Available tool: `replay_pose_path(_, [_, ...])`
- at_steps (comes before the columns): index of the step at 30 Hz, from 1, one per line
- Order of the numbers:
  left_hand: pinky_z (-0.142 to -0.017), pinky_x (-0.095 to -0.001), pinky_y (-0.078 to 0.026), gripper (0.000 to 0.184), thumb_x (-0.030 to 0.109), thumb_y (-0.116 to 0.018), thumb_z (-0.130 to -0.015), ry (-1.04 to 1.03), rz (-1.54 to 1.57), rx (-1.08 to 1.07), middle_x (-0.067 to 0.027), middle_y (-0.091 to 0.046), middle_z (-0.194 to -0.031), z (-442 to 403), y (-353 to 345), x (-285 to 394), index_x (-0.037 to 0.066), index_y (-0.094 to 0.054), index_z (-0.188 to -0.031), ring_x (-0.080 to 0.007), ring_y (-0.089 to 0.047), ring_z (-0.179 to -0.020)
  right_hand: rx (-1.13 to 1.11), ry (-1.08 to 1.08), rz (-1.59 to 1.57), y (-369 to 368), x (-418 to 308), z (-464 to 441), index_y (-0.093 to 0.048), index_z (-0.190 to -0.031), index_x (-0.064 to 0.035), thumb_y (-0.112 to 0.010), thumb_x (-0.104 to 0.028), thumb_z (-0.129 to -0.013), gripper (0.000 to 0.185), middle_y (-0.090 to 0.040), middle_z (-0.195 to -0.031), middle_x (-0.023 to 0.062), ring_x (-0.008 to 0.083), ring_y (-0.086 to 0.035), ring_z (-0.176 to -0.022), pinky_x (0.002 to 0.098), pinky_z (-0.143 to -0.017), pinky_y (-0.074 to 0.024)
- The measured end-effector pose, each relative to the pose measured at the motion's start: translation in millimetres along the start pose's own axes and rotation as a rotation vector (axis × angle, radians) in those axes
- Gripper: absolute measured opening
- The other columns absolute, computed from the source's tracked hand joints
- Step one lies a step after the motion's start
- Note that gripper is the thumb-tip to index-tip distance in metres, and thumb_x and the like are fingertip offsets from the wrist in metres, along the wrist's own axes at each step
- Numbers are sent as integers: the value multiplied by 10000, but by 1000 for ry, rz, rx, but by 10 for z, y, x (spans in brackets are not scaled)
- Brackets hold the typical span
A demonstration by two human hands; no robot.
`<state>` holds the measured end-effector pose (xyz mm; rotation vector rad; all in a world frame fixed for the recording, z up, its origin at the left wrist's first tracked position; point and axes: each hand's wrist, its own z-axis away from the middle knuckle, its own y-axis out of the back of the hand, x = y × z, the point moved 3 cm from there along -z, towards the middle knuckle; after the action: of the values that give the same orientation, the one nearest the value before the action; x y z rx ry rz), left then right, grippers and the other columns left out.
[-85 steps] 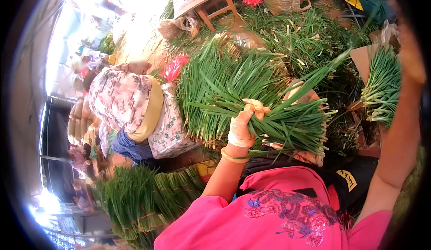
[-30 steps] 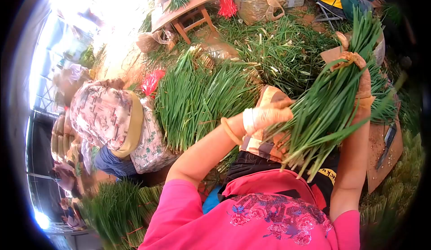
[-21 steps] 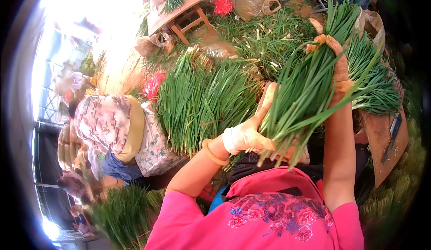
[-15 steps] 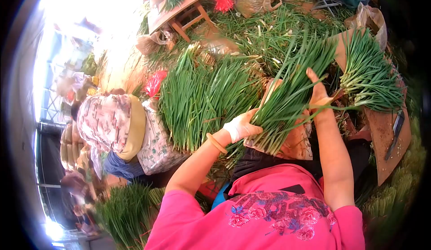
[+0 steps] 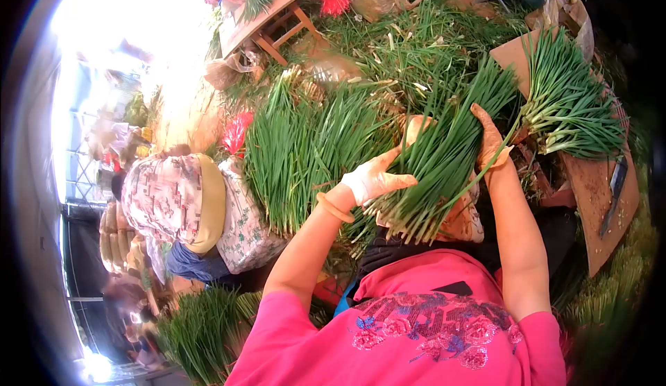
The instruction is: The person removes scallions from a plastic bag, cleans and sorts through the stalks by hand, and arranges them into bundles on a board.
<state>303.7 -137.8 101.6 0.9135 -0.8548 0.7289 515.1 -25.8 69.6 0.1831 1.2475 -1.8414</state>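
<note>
A loose bunch of long green leafy stalks (image 5: 444,157) lies slanted over my lap, its pale cut ends toward me and its tips up and to the right. My left hand (image 5: 374,178), in a pale glove, is at the bunch's left side near the cut ends, thumb and fingers apart. On the bunch's right side, my right hand (image 5: 490,136) stands upright, fingers extended along the leaves, the palm side partly hidden. A large pile of similar stalks (image 5: 312,150) lies to the left of the bunch.
At right, a board (image 5: 590,226) bears a knife (image 5: 614,195) and another bunch (image 5: 572,108). A person in a patterned top (image 5: 166,199) sits at left. Tied bundles (image 5: 201,330) lie lower left. Beyond are a small wooden table (image 5: 260,11), scattered leaves (image 5: 416,46) and plastic bags.
The bunch has come down from my raised right hand to my lap, tips still up and right. My right hand has released its grip around it and now lies along its side.
</note>
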Motion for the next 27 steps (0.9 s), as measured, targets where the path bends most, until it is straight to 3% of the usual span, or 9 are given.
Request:
replay_pose_path(5, [-1017, -308, -316, 918, 403, -731, -739, -201, 433, -19, -106, -449, -1300, -487, 14, 350, 27, -233, -1411, -182, -413, -1183, -387, -69, 62, -553, -88, 290, -564, -1105, -46, -548, -265, -851, 335, -633, -1003, 98, 216, -633, -848, 340, -801, -525])
replay_pose_path(12, [-882, -346, -455, 410, 227, -614, -798, -594, 835, -114, -152, -605, -1065, -506, 444, 1669, -38, -553, -1106, -236, -573, -976, -900, -221, 345, -1208, -362, 508, -597, -1043, -73, -558, -234, -867, 242, -637, -965, 32, 112, -607, -840, 249, -743, -494])
replay_pose_path(13, [-879, -359, -457, 357, 205, -589, -806, -591, 805, -125, -153, -610, -1065, -466, 510, 1725, -31, -569, -1073, -255, -584, -962, -939, -122, 458, -1261, -413, 380, -566, -1108, -1, -508, -243, -888, 332, -622, -1022, 74, 154, -591, -905, 292, -804, -485])
replay_pose_path(16, [-878, -444, -459, 335, 209, -554, -823, -728, 1199, 190, -153, -623, -939, -349, 603, 1531, -4, -555, -1081, -332, -588, -949, -869, 3, 983, -1424, -796, 577, -558, -1156, -13, -536, -241, -884, 355, -598, -1099, 69, 143, -563, -980, 271, -851, -455])
replay_pose_path(18, [-888, -488, -458, 237, 221, -544, -853, -676, 1357, 552, -113, -620, -866, -132, 636, 1227, 57, -553, -1024, -270, -603, -889, -632, 258, 1120, -1135, -992, 394, -546, -1178, -5, -554, -247, -873, 389, -582, -1141, 85, 148, -551, -1018, 276, -878, -442])
replay_pose_path(19, [-904, -485, -457, 203, 223, -539, -862, -931, 1389, 287, -85, -613, -876, -150, 737, 825, 85, -547, -1010, -220, -595, -864, -515, 387, 1185, -930, -1097, 300, -540, -1189, -2, -562, -250, -868, 407, -573, -1162, 93, 150, -544, -1037, 279, -891, -435])
replay_pose_path(21, [-913, -473, -455, 259, 213, -551, -868, -576, 1325, 801, -34, -592, -914, -32, 550, 131, 99, -568, -1100, -192, -571, -905, -229, 469, 1220, -272, -1243, 104, -549, -1164, 6, -598, -229, -821, 419, -586, -1105, 78, 127, -538, -1001, 248, -878, -422])
replay_pose_path(22, [-907, -479, -455, 342, 172, -557, -866, -164, 1282, 923, -26, -589, -913, 81, 465, -100, 74, -531, -1193, -211, -558, -962, -159, 439, 1207, 69, -1241, 42, -543, -1167, 10, -598, -212, -821, 414, -585, -1109, 84, 132, -541, -1010, 250, -887, -421])
replay_pose_path(27, [-895, -466, -469, 332, 140, -543, -884, -395, 1423, 862, -24, -557, -863, 372, 331, -686, 36, -513, -1197, -252, -526, -1018, -141, 548, 1023, 513, -1099, 454, -566, -1113, 26, -559, -129, -849, 307, -617, -1046, 78, 138, -575, -974, 269, -869, -449])
